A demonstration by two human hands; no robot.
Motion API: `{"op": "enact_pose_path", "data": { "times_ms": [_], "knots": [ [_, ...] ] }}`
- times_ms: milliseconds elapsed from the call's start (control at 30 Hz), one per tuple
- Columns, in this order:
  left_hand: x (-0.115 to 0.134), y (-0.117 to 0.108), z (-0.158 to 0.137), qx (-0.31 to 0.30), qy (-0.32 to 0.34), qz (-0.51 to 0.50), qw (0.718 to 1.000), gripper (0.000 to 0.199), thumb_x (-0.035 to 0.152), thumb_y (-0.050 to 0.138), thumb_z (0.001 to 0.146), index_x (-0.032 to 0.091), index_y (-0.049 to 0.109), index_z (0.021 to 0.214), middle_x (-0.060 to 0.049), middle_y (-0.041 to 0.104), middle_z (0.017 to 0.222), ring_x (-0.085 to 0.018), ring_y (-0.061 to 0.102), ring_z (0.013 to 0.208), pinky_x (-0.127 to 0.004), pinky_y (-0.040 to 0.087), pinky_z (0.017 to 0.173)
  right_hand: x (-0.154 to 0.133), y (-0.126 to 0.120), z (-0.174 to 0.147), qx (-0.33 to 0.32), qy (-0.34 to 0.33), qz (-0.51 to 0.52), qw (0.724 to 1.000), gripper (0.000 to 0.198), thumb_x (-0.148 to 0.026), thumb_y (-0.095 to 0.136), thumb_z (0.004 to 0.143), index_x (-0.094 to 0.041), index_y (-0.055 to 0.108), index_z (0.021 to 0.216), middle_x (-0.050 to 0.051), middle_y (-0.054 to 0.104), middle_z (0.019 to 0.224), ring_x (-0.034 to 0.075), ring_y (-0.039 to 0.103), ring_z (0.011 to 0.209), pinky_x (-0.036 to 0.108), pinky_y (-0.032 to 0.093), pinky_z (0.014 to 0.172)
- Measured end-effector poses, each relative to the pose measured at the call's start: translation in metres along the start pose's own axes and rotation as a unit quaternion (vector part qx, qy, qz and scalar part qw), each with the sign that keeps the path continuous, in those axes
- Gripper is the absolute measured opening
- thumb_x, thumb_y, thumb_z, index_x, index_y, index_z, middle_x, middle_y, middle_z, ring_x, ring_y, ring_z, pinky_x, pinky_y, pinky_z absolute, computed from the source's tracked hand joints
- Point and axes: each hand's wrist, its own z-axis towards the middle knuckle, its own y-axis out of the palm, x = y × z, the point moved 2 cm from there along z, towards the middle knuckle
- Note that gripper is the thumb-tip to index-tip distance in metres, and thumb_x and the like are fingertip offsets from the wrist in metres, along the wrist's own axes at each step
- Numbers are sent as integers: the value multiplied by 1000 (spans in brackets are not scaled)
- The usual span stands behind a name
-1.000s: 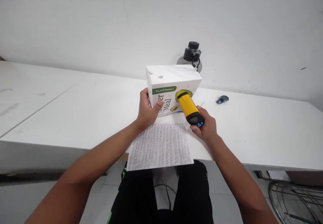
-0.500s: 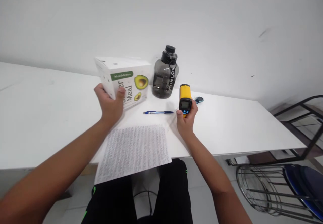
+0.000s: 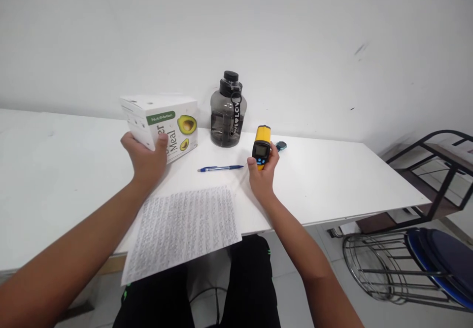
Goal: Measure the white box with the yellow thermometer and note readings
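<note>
My left hand (image 3: 148, 160) is closed round the near left corner of a white box (image 3: 185, 138) with avocado pictures and a green label. The thumb lies over the printed front; the fingers are partly hidden on the left side. My right hand (image 3: 263, 178) grips a yellow and black infrared thermometer (image 3: 261, 146), its small screen and blue buttons facing me. Between the hands lies a blue pen (image 3: 220, 168). A sheet of paper covered in handwriting (image 3: 188, 227) sits nearest me, overhanging the table edge. Behind the pen stands a dark translucent water jug (image 3: 227, 116) with a black lid.
The white table (image 3: 325, 180) runs along a wall. Just beyond my right hand is a small teal object (image 3: 281, 146), partly hidden. On the right are a dark metal-framed rack (image 3: 443, 185) and blue stools (image 3: 439, 259) with wire legs on the floor.
The view has shifted, so the table things appear further left. Both hands keep their holds on the box and the thermometer; the box looks slightly lower in the picture.
</note>
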Motion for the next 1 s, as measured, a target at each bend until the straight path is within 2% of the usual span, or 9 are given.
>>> {"op": "enact_pose_path", "data": {
  "times_ms": [333,633,867,1000],
  "knots": [
    [-2,1,1,-6,1,19,1000,60,33,79,75,21,29,106,-11,44,127,-24,48,125,-46,39,110,0,-3,2,-3,-18,-30,999,79,-69,54,86,-28,24,147,13,48,124,23,59,106,40,54,87],
    [-4,0,2,-15,10,24,1000,60,34,78,77,19,29,109,-14,41,129,-25,46,126,-49,38,111,0,-3,2,6,2,-16,1000,83,-71,55,83,-25,26,146,16,48,127,26,56,112,42,53,90],
    [-2,0,2,-11,10,22,1000,57,31,78,77,20,29,107,-12,43,126,-25,48,125,-47,40,109,0,-3,2,0,-40,-60,997,72,-64,48,91,-27,23,147,15,49,125,24,59,106,42,54,87],
    [-1,0,2,-15,8,18,1000,58,31,78,77,20,30,107,-12,42,127,-24,48,125,-47,39,110,0,-4,2,-5,-29,-60,998,71,-63,49,91,-26,25,147,15,52,122,24,60,105,45,53,90]
  ]
}}
